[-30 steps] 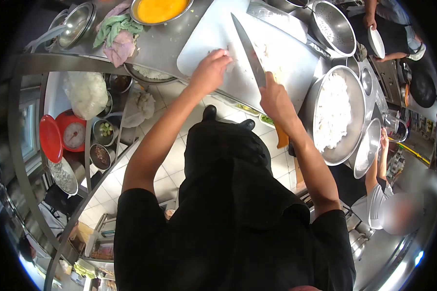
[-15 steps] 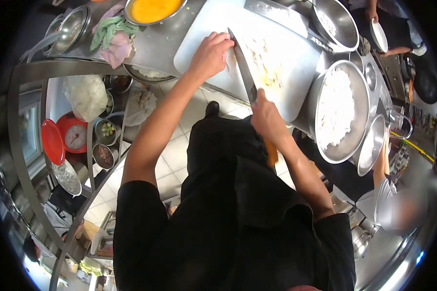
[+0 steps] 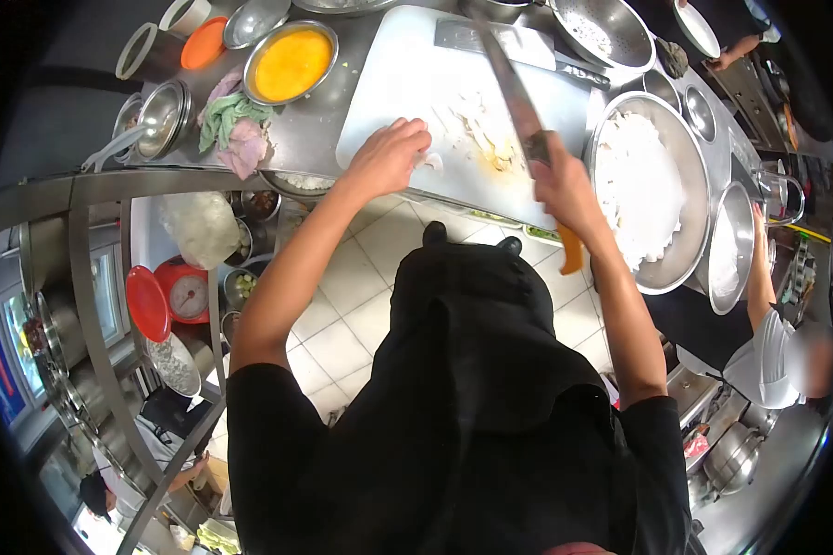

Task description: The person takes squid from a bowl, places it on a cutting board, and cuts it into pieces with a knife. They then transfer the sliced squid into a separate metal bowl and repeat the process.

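Note:
Near the front edge of the white cutting board (image 3: 393, 79), my left hand (image 3: 389, 157) has its fingers curled together beside a small pale piece (image 3: 431, 163). Whatever those fingers hold, if anything, is hidden. My right hand (image 3: 565, 185) is closed round the orange handle of a long knife (image 3: 509, 83), whose blade points away over the board and is a little blurred. Pale brownish scraps (image 3: 484, 134) lie on the board between the hands. A cleaver (image 3: 495, 39) rests at the board's far edge.
At the right stands a large steel bowl of white pieces (image 3: 699, 213), with a colander (image 3: 634, 32) behind it. A bowl of orange liquid (image 3: 292, 63) and green and pink cloths (image 3: 227, 125) are at the left. A co-worker (image 3: 764, 361) stands at the right.
My right hand has moved right with the knife, whose blade has left my left hand's side. My left hand is nearer the board's front edge. The whole view has shifted.

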Tool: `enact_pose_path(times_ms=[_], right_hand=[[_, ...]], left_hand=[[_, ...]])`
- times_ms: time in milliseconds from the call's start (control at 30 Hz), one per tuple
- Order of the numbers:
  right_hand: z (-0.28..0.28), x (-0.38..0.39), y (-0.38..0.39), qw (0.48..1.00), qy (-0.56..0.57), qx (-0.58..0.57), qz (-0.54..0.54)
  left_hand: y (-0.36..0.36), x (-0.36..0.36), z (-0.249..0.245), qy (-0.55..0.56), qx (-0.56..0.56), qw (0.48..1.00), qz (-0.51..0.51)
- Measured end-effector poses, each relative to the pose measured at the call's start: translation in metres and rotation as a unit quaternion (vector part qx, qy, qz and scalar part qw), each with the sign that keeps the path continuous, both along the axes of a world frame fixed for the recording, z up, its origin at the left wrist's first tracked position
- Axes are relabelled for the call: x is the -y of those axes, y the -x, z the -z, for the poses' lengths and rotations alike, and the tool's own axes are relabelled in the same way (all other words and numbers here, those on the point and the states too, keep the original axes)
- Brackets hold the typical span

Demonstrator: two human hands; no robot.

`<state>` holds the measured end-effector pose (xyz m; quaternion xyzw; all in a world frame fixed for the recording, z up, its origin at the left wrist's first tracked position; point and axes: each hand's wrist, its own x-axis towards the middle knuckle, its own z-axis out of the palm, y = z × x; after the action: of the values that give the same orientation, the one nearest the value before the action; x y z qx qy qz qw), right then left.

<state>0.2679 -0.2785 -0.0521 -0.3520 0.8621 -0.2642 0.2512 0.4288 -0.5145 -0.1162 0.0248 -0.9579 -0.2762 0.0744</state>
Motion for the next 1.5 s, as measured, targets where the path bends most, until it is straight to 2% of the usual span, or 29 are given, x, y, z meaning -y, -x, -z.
enact_pose_path(times_ms=[33,133,167,233,367,433,467,533,633,700,767,833,1000,1067,1100,1167,1233,1267,1367,1400,1433,1500], right_hand=[[-0.007,-0.011,0.004,1.0,0.0,0.005,0.022],[-0.052,-0.042,-0.004,0.995,0.039,0.029,0.09],[-0.061,-0.052,-0.009,0.994,0.044,0.027,0.099],[-0.073,-0.071,-0.017,0.977,0.037,0.058,0.202],[-0.081,-0.111,-0.027,0.956,0.032,0.094,0.275],[-0.075,-0.128,-0.029,0.957,0.089,0.098,0.259],[-0.068,-0.139,-0.031,0.953,0.098,0.076,0.278],[-0.069,-0.149,-0.033,0.948,0.109,0.088,0.287],[-0.057,-0.168,-0.031,0.937,0.109,0.135,0.302],[-0.048,-0.175,-0.031,0.93,0.099,0.167,0.311],[-0.046,-0.178,-0.033,0.923,0.14,0.178,0.31],[-0.047,-0.185,-0.028,0.926,0.109,0.205,0.299],[-0.031,-0.208,-0.015,0.933,0.121,0.184,0.284],[-0.035,-0.22,-0.004,0.932,0.142,0.196,0.27],[-0.039,-0.228,0.002,0.929,0.155,0.207,0.264],[-0.048,-0.247,0.019,0.93,0.142,0.225,0.252],[-0.05,-0.27,0.031,0.93,0.13,0.227,0.256],[-0.039,-0.285,0.038,0.932,0.143,0.216,0.253],[-0.056,-0.314,0.061,0.943,0.104,0.235,0.212],[-0.059,-0.323,0.067,0.943,0.11,0.24,0.201],[-0.058,-0.334,0.072,0.944,0.106,0.245,0.194],[-0.049,-0.351,0.083,0.945,0.118,0.236,0.192]], left_hand=[[0.005,0.0,-0.004,-0.006,0.047,0.999,0.012],[0.025,-0.001,-0.002,0.019,0.089,0.995,0.027],[0.033,0.001,0.003,0.025,0.088,0.995,0.035],[0.053,0.005,0.008,0.02,0.055,0.998,-0.025],[0.087,0.007,0.003,0.017,0.087,0.996,-0.032],[0.094,0.001,0.006,0.083,0.097,0.988,-0.086],[0.097,-0.001,0.007,0.086,0.095,0.988,-0.082],[0.098,-0.016,-0.014,0.027,0.221,0.969,-0.11],[0.106,-0.042,-0.008,0.082,0.218,0.96,-0.153],[0.118,-0.054,-0.006,0.08,0.219,0.96,-0.155],[0.124,-0.063,-0.004,0.048,0.181,0.967,-0.171],[0.127,-0.065,0.001,0.039,0.178,0.967,-0.178],[0.118,-0.063,0.023,0.031,0.168,0.963,-0.208],[0.11,-0.055,0.045,0.081,0.013,0.972,-0.221],[0.11,-0.05,0.042,0.086,0.011,0.971,-0.224],[0.109,-0.043,0.031,-0.159,-0.004,0.951,-0.266],[0.115,-0.055,-0.022,-0.18,0.074,0.922,-0.336],[0.122,-0.066,-0.048,-0.172,0.074,0.923,-0.336],[0.145,-0.107,-0.11,-0.223,0.019,0.93,-0.291],[0.158,-0.126,-0.123,-0.263,-0.019,0.941,-0.211],[0.168,-0.147,-0.131,-0.303,-0.06,0.942,-0.133],[0.193,-0.202,-0.129,-0.328,-0.038,0.935,-0.13]])
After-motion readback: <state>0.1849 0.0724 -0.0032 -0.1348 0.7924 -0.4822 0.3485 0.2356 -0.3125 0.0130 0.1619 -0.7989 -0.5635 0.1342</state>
